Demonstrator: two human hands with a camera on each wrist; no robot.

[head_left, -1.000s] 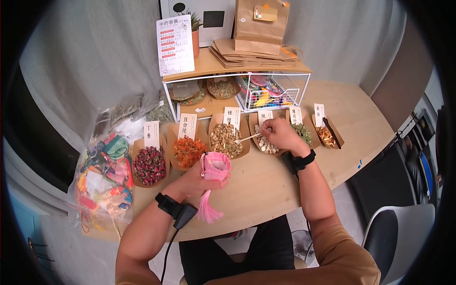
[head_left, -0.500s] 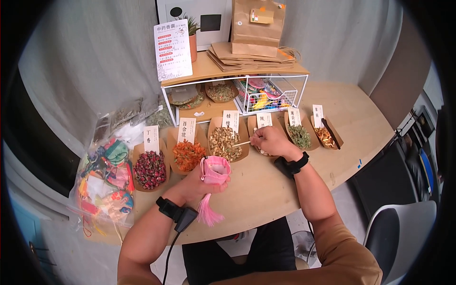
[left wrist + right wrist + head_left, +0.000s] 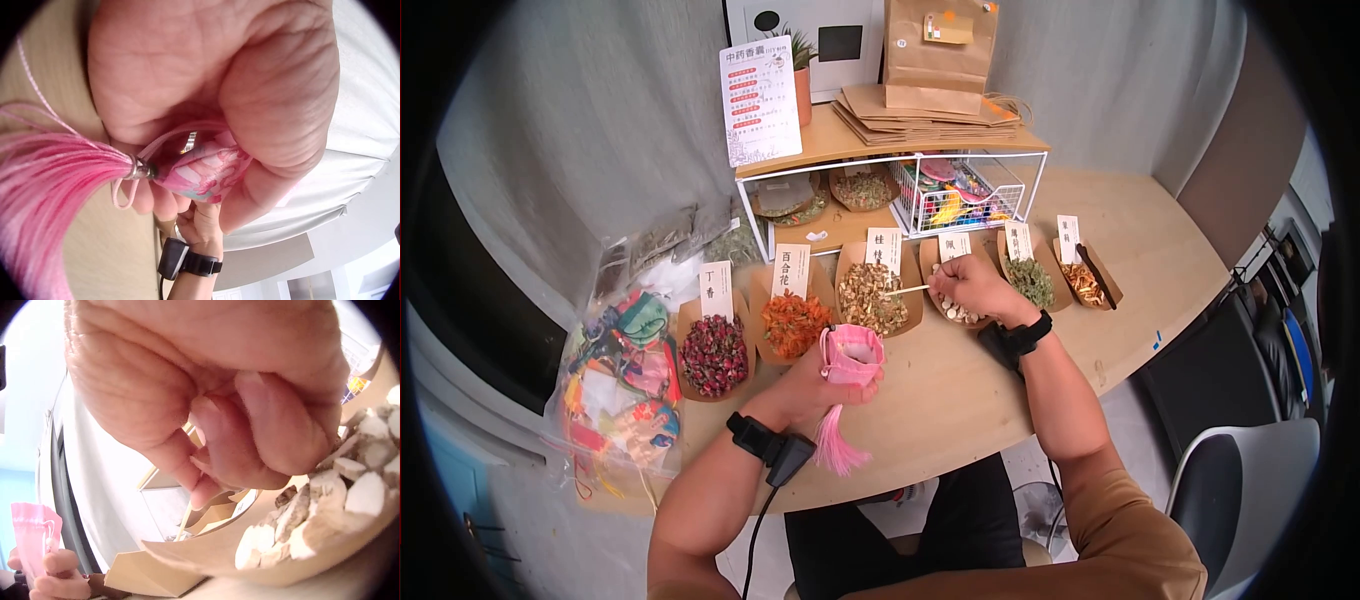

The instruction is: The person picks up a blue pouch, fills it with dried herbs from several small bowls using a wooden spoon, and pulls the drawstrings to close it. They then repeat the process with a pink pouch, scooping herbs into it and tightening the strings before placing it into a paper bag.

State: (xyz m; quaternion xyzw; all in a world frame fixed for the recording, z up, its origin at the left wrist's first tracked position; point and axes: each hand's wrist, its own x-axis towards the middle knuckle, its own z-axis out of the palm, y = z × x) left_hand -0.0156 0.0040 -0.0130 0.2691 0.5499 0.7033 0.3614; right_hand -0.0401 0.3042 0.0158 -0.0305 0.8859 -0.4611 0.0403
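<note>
My left hand (image 3: 808,388) grips a pink drawstring pouch (image 3: 853,362), its mouth upward. A pink tassel (image 3: 836,448) hangs below; the left wrist view shows the printed cloth (image 3: 209,172) between thumb and fingers. My right hand (image 3: 975,287) pinches the handle of a small, pale spoon (image 3: 913,289), whose far end lies among the tan chips (image 3: 870,300) in a paper tray labelled with a card. Beneath the right hand is a tray of whitish dried slices (image 3: 319,515), close under the curled fingers in the right wrist view.
Trays of dark red buds (image 3: 714,358), orange petals (image 3: 793,325), green leaves (image 3: 1030,285) and brownish pieces (image 3: 1084,286) complete the row. A plastic bag of colourful pouches (image 3: 625,390) lies left. Behind stands a shelf (image 3: 840,135) with paper bags and a wire basket (image 3: 960,195).
My right hand has shifted slightly left, carrying the spoon from the chip tray's right edge further into the chips. My left hand keeps hold of the pouch in about the same place.
</note>
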